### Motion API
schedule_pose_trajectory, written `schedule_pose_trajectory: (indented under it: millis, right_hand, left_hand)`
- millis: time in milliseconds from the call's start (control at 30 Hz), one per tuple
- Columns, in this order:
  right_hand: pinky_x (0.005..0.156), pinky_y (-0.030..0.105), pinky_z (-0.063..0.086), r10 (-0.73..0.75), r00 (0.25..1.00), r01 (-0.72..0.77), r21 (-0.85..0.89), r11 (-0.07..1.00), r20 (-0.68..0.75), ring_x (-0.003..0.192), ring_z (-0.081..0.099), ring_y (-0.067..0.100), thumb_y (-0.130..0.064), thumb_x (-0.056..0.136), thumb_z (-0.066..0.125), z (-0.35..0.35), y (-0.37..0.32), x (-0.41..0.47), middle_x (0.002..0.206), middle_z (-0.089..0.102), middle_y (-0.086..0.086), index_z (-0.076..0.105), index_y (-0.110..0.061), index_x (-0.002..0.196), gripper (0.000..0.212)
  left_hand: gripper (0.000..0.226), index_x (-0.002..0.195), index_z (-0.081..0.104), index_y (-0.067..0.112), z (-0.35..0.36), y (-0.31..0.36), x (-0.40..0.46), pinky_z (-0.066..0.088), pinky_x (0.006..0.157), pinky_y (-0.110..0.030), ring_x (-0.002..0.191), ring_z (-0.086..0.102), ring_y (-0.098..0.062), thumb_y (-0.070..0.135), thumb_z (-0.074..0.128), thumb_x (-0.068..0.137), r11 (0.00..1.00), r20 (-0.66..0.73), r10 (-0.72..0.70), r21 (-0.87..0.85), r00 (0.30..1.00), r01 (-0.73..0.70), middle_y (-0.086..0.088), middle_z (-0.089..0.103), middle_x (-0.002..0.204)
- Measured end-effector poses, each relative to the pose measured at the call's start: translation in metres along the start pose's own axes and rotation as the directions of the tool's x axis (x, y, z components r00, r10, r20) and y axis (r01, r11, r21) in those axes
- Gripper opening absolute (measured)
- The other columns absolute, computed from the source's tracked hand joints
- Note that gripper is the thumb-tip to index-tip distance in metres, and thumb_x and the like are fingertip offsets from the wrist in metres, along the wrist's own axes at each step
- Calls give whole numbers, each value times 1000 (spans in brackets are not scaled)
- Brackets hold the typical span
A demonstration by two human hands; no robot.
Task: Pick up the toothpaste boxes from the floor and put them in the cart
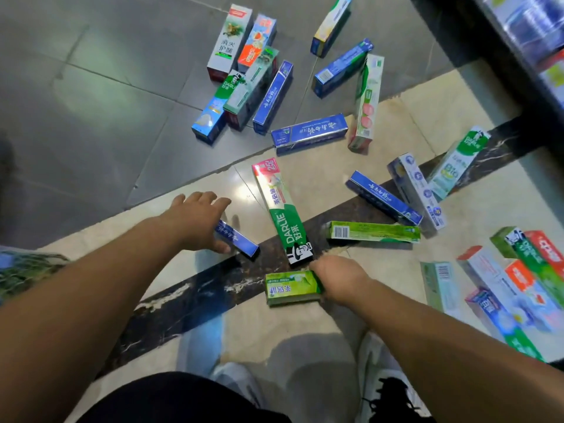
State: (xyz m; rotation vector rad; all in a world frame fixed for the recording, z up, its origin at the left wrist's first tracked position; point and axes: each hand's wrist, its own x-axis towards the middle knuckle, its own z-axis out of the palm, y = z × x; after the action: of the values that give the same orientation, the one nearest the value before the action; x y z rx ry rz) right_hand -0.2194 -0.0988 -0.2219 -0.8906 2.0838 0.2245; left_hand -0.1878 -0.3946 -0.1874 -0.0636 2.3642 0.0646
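Note:
Several toothpaste boxes lie scattered on the tiled floor. My left hand (pixel 197 219) curls over one end of a small blue box (pixel 236 239), thumb under it, fingers on top. My right hand (pixel 338 277) grips the right end of a light green box (pixel 290 288) that rests on the floor. Between the hands lies a long green and pink Darlie box (pixel 282 209). A green box with a barcode (pixel 372 232) lies just beyond my right hand. No cart is in view.
More boxes lie in a heap at the far middle (pixel 250 77) and in a pile at the right (pixel 515 285). A shelf with goods (pixel 531 29) runs along the upper right. My shoes (pixel 390 389) and dark shorts are at the bottom edge.

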Motion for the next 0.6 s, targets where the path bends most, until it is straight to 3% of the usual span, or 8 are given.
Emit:
schedule_pose_trajectory:
  millis: [67, 133, 200, 300, 433, 600]
  right_hand:
    - [78, 29, 45, -19, 997, 7, 162, 987, 73, 102, 62, 26, -33, 65, 88, -22, 8, -6, 110, 67, 4, 65, -19, 112, 54]
    - [74, 27, 45, -22, 995, -14, 351, 936, 99, 91, 63, 23, -34, 64, 91, -45, 18, -10, 99, 69, 2, 68, -18, 99, 45]
    - [77, 30, 52, 13, 997, -54, 570, 820, 75, 88, 67, 21, -29, 65, 92, -63, 27, -13, 92, 73, 1, 70, -16, 89, 35]
    - [89, 39, 57, 92, 995, -83, 800, 594, 35, 94, 72, 22, -21, 66, 92, -82, 37, -15, 94, 77, 5, 75, -10, 93, 33]
    - [94, 44, 56, 93, 993, -101, 913, 396, 70, 97, 73, 25, -14, 73, 86, -90, 42, -20, 98, 77, 9, 72, -5, 103, 34]
    - [93, 44, 56, 111, 992, -91, 940, 329, 57, 97, 73, 27, -10, 76, 83, -90, 44, -22, 99, 76, 12, 70, -3, 105, 33]
  left_hand:
    - [111, 156, 15, 25, -1, -1, 2, 21, 118, -53, 147, 24, -31, 71, 71, 71, 1000, -3, -4, 11, 1000, 4, -7, 24, 161]
    - [112, 156, 16, 25, -2, -1, 4, 21, 118, -52, 147, 25, -31, 70, 73, 70, 1000, -4, 0, 20, 1000, 0, -7, 25, 161]
    - [110, 155, 19, 27, 0, 0, 8, 23, 117, -51, 145, 29, -29, 68, 75, 69, 999, -15, 18, 28, 1000, -17, -5, 29, 159]
    - [97, 150, 30, 29, 12, 4, 12, 30, 113, -46, 137, 39, -26, 61, 77, 71, 997, -64, 57, 47, 996, -54, -2, 41, 150]
    - [71, 140, 42, 30, 33, 9, 15, 30, 112, -45, 130, 45, -24, 41, 76, 78, 973, -57, 100, 213, 993, -86, 0, 50, 138]
    - [56, 136, 44, 26, 45, 14, 22, 34, 108, -44, 124, 50, -26, 25, 70, 86, 915, -89, 114, 398, 989, -70, -4, 53, 135]
